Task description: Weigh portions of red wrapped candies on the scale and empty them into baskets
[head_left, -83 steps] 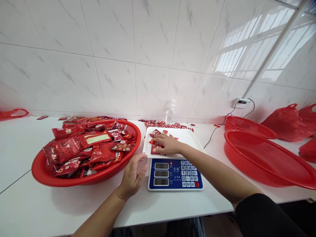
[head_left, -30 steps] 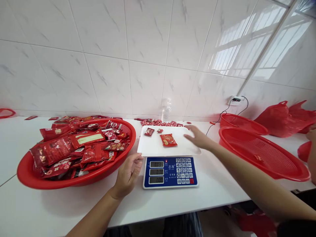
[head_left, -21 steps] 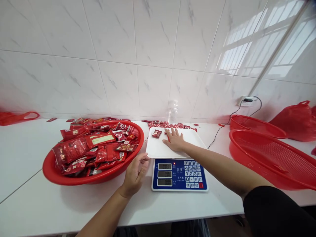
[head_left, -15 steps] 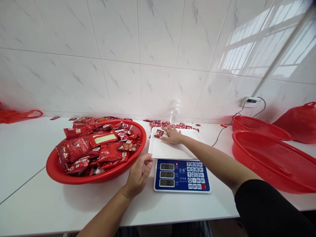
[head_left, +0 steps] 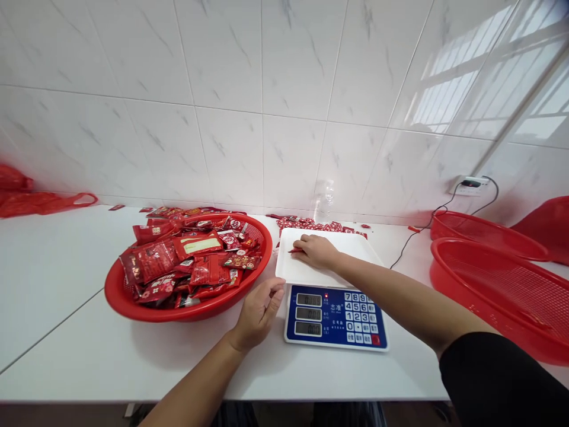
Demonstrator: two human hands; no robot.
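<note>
Nearest, the black sleeve (head_left: 502, 373) on the right arm and the left forearm were cut off by the lower edge. The left hand (head_left: 260, 311) stood over the white worktop (head_left: 57, 332), its fingers curled and its thumb apart from them, with nothing seen in that grip. Its fingertips were at the front left corner of the white rectangular tray (head_left: 293, 273); contact could not be confirmed. On the blue-and-white electronic scale (head_left: 336, 317) below that tray, the top readout was too faint to read reliably.

The right hand (head_left: 315, 252) was above the tray, its grip pinching a small red packet (head_left: 295, 250). The packet lay at the fingertips, on the hand's left side; only one end showed, the rest being covered by the fingers.

To the left, a red oval plastic basket (head_left: 189, 314) held heaped red packets (head_left: 195, 261), the lower ones hidden. To the right, a red perforated plastic basket (head_left: 493, 296) was cut off by the frame. Behind the tray lay small red patterned packets (head_left: 306, 225), partly concealed by it, and a clear plastic bottle (head_left: 323, 201), its outline indistinct against the tiled wall (head_left: 293, 89).
</note>
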